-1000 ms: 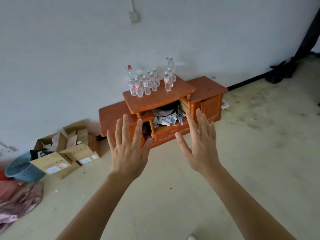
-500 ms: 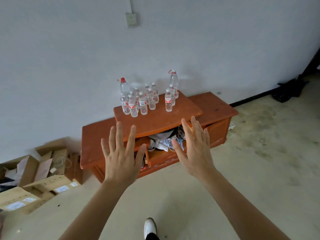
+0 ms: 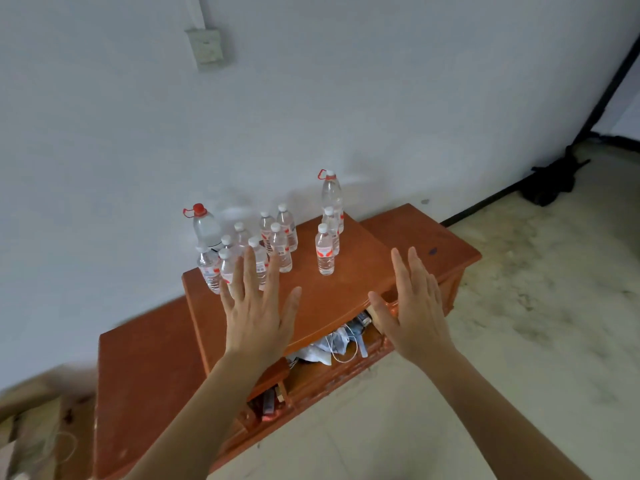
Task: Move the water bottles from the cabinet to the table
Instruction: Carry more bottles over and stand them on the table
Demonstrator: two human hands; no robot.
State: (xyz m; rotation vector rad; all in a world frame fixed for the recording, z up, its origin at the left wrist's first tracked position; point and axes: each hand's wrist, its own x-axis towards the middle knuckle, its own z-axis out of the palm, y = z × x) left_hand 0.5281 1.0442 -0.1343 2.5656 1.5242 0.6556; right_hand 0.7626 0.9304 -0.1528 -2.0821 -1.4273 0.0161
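Pale plastered wall [image 3: 381, 98] and stained cream concrete floor [image 3: 526, 341] frame the scene; a low reddish-brown wooden cabinet [image 3: 339, 299] stands against the wall, its raised centre top flanked by lower side sections; the open shelf beneath holds a tangle of white papers and cables [image 3: 332, 344]. The left hand [image 3: 258, 317] and right hand [image 3: 414, 313] hover over the front of the raised top, fingers straight and spread apart, gripping nothing; the left fingertips overlap the nearest bottles in view, and contact cannot be told. The small clear plastic water bottles [image 3: 280, 247], white-capped and red-labelled, stand upright at the rear of the raised top; a taller red-capped bottle [image 3: 205, 226] stands behind at left; a taller white-capped bottle [image 3: 331, 190] with a red loop stands at right; a grey wall socket plate [image 3: 207, 46] sits above.
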